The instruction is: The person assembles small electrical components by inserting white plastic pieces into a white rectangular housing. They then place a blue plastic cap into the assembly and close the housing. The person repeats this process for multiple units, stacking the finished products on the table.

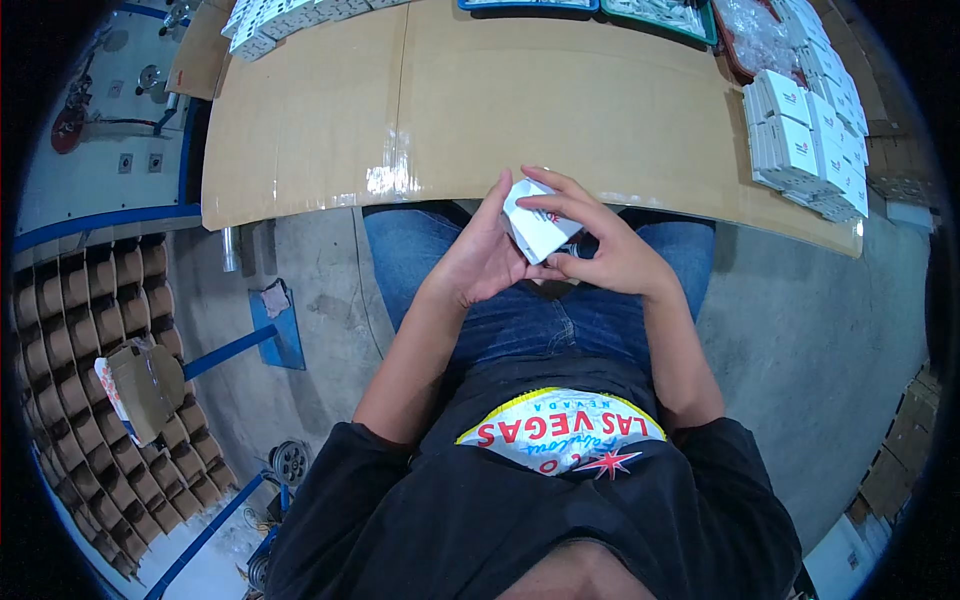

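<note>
A small white box (540,232) with a little print on it is held up between my two hands, over my lap at the table's near edge. My left hand (483,256) supports it from the left side, thumb along its edge. On the right, my right hand (610,245) grips its upper and lower edges, with fingers reaching across the top face. The box sits tilted, and its underside is hidden by my palms and fingers.
The table is covered with brown cardboard (570,110). Stacked white boxes (800,140) stand at its right edge, and more white boxes (285,22) at the far left. A blue tray (528,10), a green tray (665,22) and a reddish tray (745,45) hold small parts along the back.
</note>
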{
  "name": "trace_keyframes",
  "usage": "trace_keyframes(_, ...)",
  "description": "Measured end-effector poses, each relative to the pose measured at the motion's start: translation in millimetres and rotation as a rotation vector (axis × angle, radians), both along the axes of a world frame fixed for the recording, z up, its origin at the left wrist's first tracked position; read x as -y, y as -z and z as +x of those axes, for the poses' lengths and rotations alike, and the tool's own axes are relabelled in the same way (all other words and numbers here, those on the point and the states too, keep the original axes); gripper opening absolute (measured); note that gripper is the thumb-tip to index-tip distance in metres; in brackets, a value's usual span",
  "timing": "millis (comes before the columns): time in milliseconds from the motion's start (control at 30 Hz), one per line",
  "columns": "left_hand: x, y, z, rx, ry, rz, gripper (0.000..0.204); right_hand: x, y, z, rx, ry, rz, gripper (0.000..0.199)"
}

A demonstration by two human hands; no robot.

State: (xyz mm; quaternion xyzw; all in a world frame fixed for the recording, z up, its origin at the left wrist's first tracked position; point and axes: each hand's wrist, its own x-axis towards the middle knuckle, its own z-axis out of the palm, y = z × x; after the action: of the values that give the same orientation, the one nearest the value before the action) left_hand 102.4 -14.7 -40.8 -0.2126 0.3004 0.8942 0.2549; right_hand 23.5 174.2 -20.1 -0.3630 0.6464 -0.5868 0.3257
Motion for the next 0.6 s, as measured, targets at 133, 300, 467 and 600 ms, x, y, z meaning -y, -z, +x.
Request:
trace_keyframes(133,-6,-5,9,-0.066,-0.108,0.243,0.088,4,8,3,-0.105,0.162,-0.011,0.048)
trace_keyframes(300,-34,12,10,-0.076,-0.321,0.135,0.053,12,10,7,-0.339,0.334,0.044,0.045)
trace_keyframes(467,-34,12,5,-0.041,-0.452,0.052,0.044,14,15,14,-0.458,0.395,0.053,0.052)
trace_keyframes(600,-43,18,4,-0.06,-0.506,-0.093,0.045,18,31,17,-0.568,0.388,0.012,0.051)
